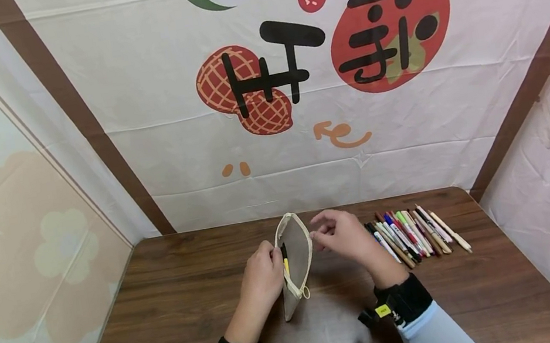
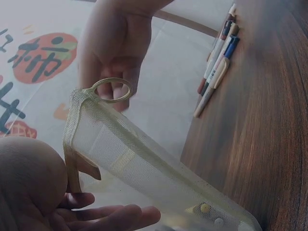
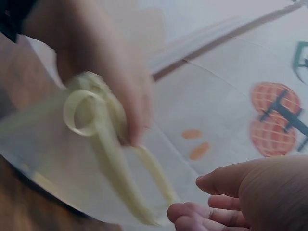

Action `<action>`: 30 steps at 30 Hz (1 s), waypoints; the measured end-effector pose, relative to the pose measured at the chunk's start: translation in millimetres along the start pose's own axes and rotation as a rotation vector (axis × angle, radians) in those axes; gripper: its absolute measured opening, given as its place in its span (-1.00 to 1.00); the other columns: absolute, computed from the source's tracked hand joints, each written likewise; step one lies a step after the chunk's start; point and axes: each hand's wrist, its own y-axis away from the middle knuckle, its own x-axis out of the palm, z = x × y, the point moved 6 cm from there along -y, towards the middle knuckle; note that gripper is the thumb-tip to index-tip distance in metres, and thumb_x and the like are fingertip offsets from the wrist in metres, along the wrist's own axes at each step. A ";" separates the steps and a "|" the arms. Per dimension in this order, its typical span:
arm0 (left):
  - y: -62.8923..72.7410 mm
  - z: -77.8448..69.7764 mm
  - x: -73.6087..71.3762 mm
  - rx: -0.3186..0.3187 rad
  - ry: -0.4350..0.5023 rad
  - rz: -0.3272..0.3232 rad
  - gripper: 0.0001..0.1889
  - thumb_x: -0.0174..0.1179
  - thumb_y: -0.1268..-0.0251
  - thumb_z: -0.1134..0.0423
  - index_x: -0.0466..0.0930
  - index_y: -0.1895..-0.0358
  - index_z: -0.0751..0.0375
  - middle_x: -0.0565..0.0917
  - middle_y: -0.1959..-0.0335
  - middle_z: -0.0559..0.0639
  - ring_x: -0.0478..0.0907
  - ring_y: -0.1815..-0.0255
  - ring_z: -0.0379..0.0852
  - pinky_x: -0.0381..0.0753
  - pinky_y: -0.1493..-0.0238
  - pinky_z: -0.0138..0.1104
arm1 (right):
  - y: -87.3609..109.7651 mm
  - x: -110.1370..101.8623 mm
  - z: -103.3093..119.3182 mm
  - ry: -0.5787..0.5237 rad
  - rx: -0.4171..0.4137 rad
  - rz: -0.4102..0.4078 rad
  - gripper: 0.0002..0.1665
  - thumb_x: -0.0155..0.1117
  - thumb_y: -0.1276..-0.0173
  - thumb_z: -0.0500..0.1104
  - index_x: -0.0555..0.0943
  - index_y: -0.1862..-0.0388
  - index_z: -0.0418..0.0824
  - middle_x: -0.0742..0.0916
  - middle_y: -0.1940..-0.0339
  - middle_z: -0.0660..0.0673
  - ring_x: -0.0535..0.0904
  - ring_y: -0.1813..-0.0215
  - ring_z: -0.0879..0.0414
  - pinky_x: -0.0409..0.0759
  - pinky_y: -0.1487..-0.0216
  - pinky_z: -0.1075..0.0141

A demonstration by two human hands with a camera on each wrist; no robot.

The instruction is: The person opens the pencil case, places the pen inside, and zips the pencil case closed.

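Observation:
A pale mesh zip pouch (image 1: 297, 251) stands on the table with its mouth spread wide. My left hand (image 1: 263, 274) pinches its left rim. Inside, against the left wall, is a black-and-yellow pen (image 1: 285, 260); pen ends show through the mesh at the bottom in the left wrist view. Beside the opposite rim is my right hand (image 1: 343, 235), with fingers loosely bent and nothing held. In the right wrist view the right thumb is apart from the fingers (image 3: 185, 211), whose tips come right at the rim. The pouch's zip ring (image 2: 113, 90) hangs from one corner.
A row of several pens and markers (image 1: 415, 233) lies on the brown wooden table (image 1: 193, 302), right of my right hand. A printed white cloth backdrop (image 1: 189, 166) rises behind the table, with cloth panels on both sides.

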 end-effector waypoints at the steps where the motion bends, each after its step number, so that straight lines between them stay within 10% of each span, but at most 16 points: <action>1: -0.2 0.2 0.6 -0.002 -0.002 0.003 -0.76 0.10 -0.75 0.25 0.53 0.25 0.20 0.61 0.44 0.08 0.55 0.41 0.01 0.60 0.31 -0.08 | 0.5 -8.3 -1.4 0.011 0.001 -0.014 -0.61 0.48 -0.64 -0.16 0.72 -0.32 -0.30 0.91 0.22 -0.21 0.91 0.24 -0.15 0.87 0.16 0.09; 16: -0.3 3.0 1.3 -0.049 -0.002 0.041 -0.76 0.07 -0.79 0.20 0.55 0.20 0.18 0.60 0.45 0.06 0.51 0.47 -0.02 0.49 0.40 -0.19 | 16.7 -108.6 -26.1 0.167 0.123 -0.144 -0.51 0.34 -0.76 0.00 0.65 -0.50 -0.18 0.90 0.08 -0.16 0.85 0.14 0.05 0.76 0.08 0.15; 30: 0.9 3.0 1.4 -0.057 -0.009 0.069 -0.73 0.04 -0.82 0.15 0.56 0.17 0.18 0.59 0.41 0.05 0.50 0.46 -0.03 0.48 0.40 -0.21 | 42.0 -162.5 -49.3 0.380 0.229 -0.264 -0.38 0.21 -0.81 0.09 0.56 -0.58 -0.29 0.79 -0.34 -0.47 0.75 -0.32 -0.41 0.71 -0.28 -0.33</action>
